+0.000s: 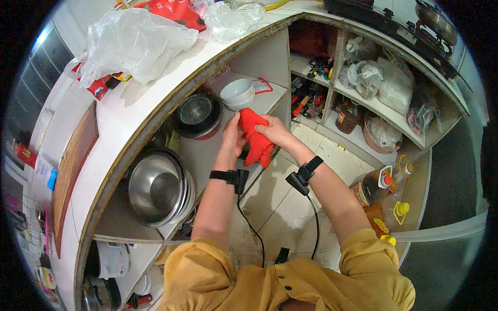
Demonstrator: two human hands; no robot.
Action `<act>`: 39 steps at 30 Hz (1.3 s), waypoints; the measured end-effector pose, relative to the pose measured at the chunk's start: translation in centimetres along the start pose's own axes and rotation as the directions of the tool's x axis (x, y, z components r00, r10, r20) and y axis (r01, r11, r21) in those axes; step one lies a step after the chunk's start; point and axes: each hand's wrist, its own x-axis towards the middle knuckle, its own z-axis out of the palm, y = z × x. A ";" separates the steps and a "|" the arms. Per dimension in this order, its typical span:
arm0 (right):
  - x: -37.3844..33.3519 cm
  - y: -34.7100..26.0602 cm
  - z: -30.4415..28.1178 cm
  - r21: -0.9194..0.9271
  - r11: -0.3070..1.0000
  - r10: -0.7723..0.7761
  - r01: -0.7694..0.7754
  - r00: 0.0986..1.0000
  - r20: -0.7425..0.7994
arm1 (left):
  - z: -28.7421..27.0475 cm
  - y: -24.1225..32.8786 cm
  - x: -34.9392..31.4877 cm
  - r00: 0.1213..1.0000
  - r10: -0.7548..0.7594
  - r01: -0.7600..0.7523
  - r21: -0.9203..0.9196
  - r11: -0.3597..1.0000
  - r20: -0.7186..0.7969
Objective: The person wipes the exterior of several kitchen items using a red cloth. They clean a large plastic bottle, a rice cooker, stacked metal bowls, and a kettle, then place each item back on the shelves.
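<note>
Between my two hands is a bunched red cloth (pixel 255 139), held in front of the open shelf. My left hand (pixel 233 136) grips its left side, fingers partly hidden behind it. From the right, my right hand (pixel 275 130) closes on the cloth with the thumb on top. Just beyond the hands, a white bowl (pixel 237 92) stands on the shelf (pixel 267 106). Left of it is a dark pan (pixel 198 115) with a round dark piece inside. Nearer on the left sits a stack of steel basins (pixel 156 187).
A white countertop (pixel 122 111) curves above the shelves, carrying a clear plastic bag (pixel 137 44) and a wooden board (pixel 78 171). Bagged goods (pixel 394 85) fill the right shelves. Several oil bottles (pixel 373 184) stand on the right. At the far right is a gas stove (pixel 399 31). A pot (pixel 111 259) is lower left.
</note>
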 end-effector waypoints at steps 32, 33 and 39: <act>6.3 0.2 1.2 -0.418 0.815 -0.478 0.402 0.874 -0.090 | 0.3 0.9 1.4 0.993 -0.009 0.051 -0.344 0.937 0.122; 5.9 1.0 2.1 -0.678 0.605 -0.561 0.417 0.828 0.010 | -0.1 0.9 1.5 0.989 -0.017 0.073 -0.384 0.921 0.147; 4.2 4.1 7.3 -0.878 0.358 -0.225 0.317 0.942 0.249 | -3.7 -0.8 1.9 0.975 -0.131 0.054 -0.385 0.921 -0.177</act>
